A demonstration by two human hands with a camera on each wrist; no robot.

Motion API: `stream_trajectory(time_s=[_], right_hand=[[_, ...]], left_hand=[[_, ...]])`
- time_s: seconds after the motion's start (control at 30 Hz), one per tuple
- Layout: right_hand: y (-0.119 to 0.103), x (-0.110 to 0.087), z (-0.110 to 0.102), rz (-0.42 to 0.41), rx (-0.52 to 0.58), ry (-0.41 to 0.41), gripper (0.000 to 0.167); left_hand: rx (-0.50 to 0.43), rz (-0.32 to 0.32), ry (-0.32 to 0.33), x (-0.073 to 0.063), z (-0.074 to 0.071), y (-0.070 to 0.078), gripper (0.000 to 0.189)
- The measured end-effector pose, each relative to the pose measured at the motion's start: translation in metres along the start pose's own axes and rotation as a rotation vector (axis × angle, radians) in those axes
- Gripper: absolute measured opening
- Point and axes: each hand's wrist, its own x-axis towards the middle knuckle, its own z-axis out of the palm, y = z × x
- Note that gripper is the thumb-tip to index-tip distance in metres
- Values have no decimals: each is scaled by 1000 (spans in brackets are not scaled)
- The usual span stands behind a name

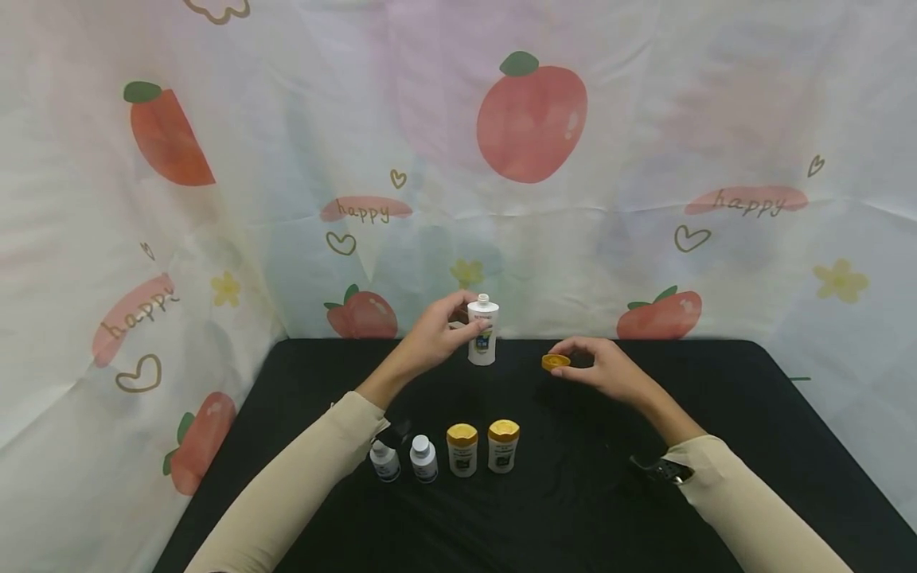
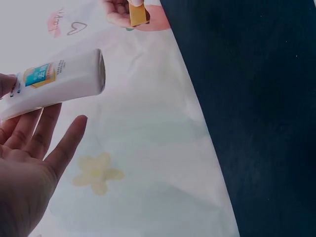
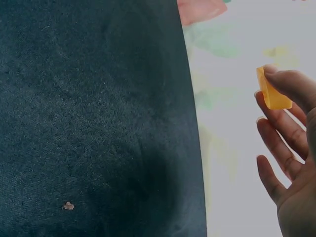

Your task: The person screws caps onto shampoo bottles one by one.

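Observation:
My left hand (image 1: 446, 328) grips a white bottle (image 1: 482, 350) upright near the back of the black table, thumb on one side and fingers on the other. The bottle has a coloured label and a bare, uncapped neck. In the left wrist view the same white bottle (image 2: 81, 76) shows its flat base. To the right, my right hand (image 1: 605, 370) pinches a yellow cap (image 1: 556, 363) between thumb and fingers. From the right wrist, the yellow cap (image 3: 276, 94) sits between the thumb and index finger, while the other fingers spread below it. Bottle and cap are apart.
Closer to me on the black table (image 1: 573, 509) stand two white bottles with yellow caps, one (image 1: 462, 452) left of the other (image 1: 504, 447). Left of them are two smaller white-capped bottles, the nearer-to-centre one (image 1: 423, 460) and one (image 1: 385, 463) by my left sleeve. A printed curtain (image 1: 444, 119) hangs behind.

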Motion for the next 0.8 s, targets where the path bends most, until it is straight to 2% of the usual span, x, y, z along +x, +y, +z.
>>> stream_trajectory(time_s=[0.27,0.63,0.8], right_hand=[[-11,-1,-1,-14,-22,-4,30],[-30,3,-2,-44,-5,-2,31],[-40,6,-4,-66,30,-2,31]], left_hand=[[-73,51,58,-12,1,2,29],[-136,24,66,-24,5,4,34],[-172,13,42,-29,6,3,36]])
